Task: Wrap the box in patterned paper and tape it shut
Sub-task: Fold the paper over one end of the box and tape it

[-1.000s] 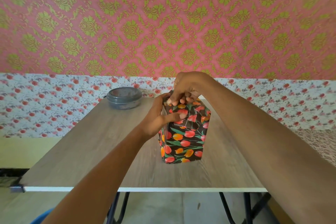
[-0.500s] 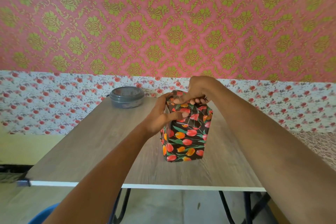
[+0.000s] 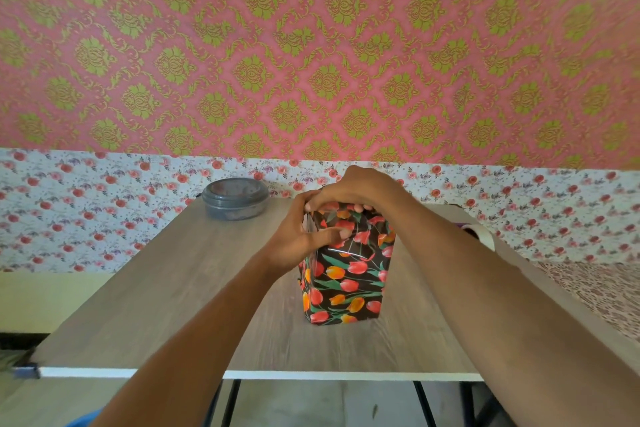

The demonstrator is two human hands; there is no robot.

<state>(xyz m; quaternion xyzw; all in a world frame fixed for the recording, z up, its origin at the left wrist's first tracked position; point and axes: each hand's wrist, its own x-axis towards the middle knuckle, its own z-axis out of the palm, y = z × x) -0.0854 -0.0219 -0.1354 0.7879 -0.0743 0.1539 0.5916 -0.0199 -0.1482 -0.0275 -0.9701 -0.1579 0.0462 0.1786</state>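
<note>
Box: a tall box (image 3: 346,284) covered in glossy black paper (image 3: 349,298) printed with red and orange tulips. It stands upright near the middle of the surface, a little toward the near edge.
Surface: a grey-brown wood-grain tabletop (image 3: 166,288) with a white front edge, on dark metal legs.
Left hand: the left hand (image 3: 294,239) grips the box's upper left corner. The thumb (image 3: 332,235) lies across the front face, and the other fingers run up the left side toward the top. They are clamped on the box.
Right hand: the right hand (image 3: 360,187) lies over the top of the box. Its fingers (image 3: 358,207) are curled down over the top front edge, holding the paper there. The two hands touch at the top left corner.
Top flaps: hidden under the right hand, so I cannot tell how they lie.
Container: a round grey plastic tub (image 3: 235,199) with a lid sits at the far left of the surface, well apart from the box.
Right edge: a pale ring-shaped thing (image 3: 483,236) shows just beyond the right forearm, mostly hidden.
Backdrop: pink wallpaper (image 3: 311,45) with green damask motifs above a white band (image 3: 86,204) of small red flowers.
</note>
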